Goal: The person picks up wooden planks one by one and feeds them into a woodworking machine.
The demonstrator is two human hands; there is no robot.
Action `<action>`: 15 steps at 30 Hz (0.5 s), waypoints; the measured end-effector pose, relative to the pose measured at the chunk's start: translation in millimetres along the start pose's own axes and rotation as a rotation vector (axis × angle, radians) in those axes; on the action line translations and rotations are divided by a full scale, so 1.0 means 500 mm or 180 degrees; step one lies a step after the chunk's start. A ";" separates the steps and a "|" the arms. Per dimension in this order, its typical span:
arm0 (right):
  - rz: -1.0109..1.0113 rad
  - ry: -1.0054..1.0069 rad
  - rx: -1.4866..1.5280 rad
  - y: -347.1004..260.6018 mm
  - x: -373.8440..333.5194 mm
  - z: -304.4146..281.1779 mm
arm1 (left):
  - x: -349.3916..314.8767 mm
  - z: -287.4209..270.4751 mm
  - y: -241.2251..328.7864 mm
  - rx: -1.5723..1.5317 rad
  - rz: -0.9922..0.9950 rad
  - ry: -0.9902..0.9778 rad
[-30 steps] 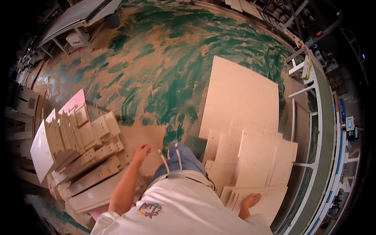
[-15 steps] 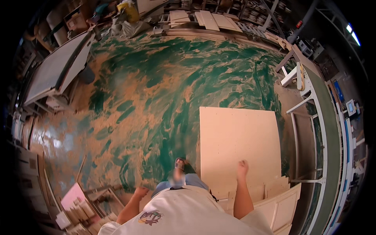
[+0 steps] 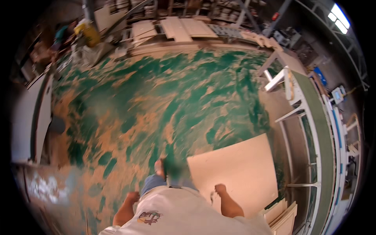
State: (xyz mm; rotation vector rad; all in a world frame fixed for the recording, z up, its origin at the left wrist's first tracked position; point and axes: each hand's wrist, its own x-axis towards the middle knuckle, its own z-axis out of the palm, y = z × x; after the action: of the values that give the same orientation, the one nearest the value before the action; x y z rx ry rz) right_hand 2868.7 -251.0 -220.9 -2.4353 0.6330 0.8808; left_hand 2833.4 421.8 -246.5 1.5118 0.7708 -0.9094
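Observation:
My left hand [image 3: 133, 197] hangs low beside my left hip, its fingers curled in and nothing visible in them. On the other side my right hand [image 3: 220, 189] is held in a loose fist in front of a large pale flat board [image 3: 239, 168]. I see no object in this fist, and whether it touches the board cannot be told from this angle. A small dark item at my waist shows next to the right hand. Below the board's right corner, several framed pale panels [image 3: 285, 219] are stacked.
A long conveyor with a green belt [image 3: 313, 113] runs along the right. At the left stands a pale-topped table [image 3: 27, 121] with a grey bin [image 3: 57, 125] beside it. More boards [image 3: 176, 29] lie at the back. Dust streaks the green floor [image 3: 129, 102]; one foot [image 3: 159, 167] is forward.
My view has shifted, so the left table sits nearer the picture's edge. The large board appears lower and tilted in view. Both hands have moved lower and remain curled.

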 end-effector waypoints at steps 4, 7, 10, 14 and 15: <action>0.0405 -0.0411 0.2763 -0.314 -0.006 -0.061 | 0.051 -0.240 0.341 0.4094 0.1271 -0.0268; 0.0904 0.0193 0.3809 -0.384 0.000 -0.203 | 0.134 -0.247 0.691 0.0991 0.0206 0.0088; 0.1399 0.0165 0.3859 -0.371 0.169 -0.219 | 0.308 -0.256 1.045 0.0917 0.0734 0.0455; 0.1319 -0.1547 0.3201 -0.527 0.437 -0.249 | 0.477 -0.297 1.412 0.1499 0.1715 0.1184; 0.0565 -0.1324 0.2054 -0.610 0.510 -0.272 | 0.470 -0.334 1.450 0.1501 0.1724 0.1342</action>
State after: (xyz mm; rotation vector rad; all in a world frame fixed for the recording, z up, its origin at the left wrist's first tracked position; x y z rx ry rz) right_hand 3277.8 -155.3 -218.7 -1.5869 0.8239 1.0191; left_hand 3596.0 487.8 -95.4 2.2314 0.4008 -0.3716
